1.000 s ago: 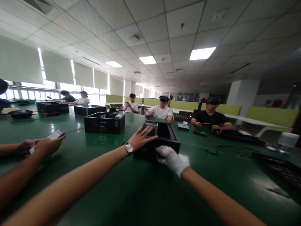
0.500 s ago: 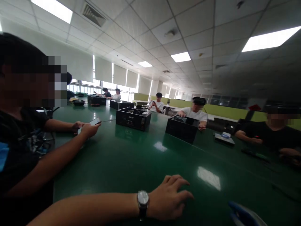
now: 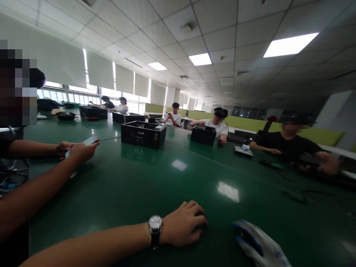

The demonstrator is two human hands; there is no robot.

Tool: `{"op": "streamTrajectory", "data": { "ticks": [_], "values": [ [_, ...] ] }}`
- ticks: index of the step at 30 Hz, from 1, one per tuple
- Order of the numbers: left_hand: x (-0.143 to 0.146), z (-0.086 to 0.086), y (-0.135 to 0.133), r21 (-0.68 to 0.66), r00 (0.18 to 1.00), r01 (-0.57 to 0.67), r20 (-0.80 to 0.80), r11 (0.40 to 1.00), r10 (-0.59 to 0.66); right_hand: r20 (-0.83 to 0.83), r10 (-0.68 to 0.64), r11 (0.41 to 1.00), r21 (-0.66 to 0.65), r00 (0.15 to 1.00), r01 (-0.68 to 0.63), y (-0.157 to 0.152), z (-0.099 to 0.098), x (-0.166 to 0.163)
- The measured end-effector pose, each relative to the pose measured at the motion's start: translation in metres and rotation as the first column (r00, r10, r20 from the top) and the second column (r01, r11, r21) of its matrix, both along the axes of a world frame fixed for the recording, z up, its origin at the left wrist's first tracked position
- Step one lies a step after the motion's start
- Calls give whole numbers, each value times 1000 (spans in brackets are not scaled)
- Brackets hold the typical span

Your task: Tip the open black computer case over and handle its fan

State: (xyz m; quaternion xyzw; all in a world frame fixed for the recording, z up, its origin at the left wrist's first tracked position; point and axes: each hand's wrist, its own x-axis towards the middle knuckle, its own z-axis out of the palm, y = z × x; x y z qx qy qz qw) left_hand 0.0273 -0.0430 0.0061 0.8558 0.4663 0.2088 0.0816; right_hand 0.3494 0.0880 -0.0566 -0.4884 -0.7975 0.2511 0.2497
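Ahead, black cases [image 3: 141,135] on green table [image 3: 125,193]

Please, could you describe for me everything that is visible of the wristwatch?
The wristwatch is worn on the left wrist, just behind the bare left hand. It has a round, silver-toned case, a pale dial turned toward the camera, and a dark strap, perhaps leather, lying against the skin and running down the near side of the wrist. The dial's markings are too small to read.
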Motion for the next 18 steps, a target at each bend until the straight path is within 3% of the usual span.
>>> {"op": "streamTrajectory", "data": {
  "ticks": [2, 7, 14, 18],
  "values": [
    [2, 0, 0, 1, 1000, -13, 10, 1000, 13, 43, 53, 999, -5, 998, -52, -9, 12, -7],
    [4, -6, 2, -12, 999, -27, 21, 1000, 27, 40, 42, 999, 26, 998, -43, -20, 30, -17],
    [5, -4, 1, -36, 999, -28, 26, 999, 29, 72, 0, 1000, -1, 997, 0, -25, 32, -14],
    [6, -3, 0, -55, 999, -31, 33, 998, 33, 77, 67, 997, -37, 995, -64, -27, 31, -12]
  ]
}}
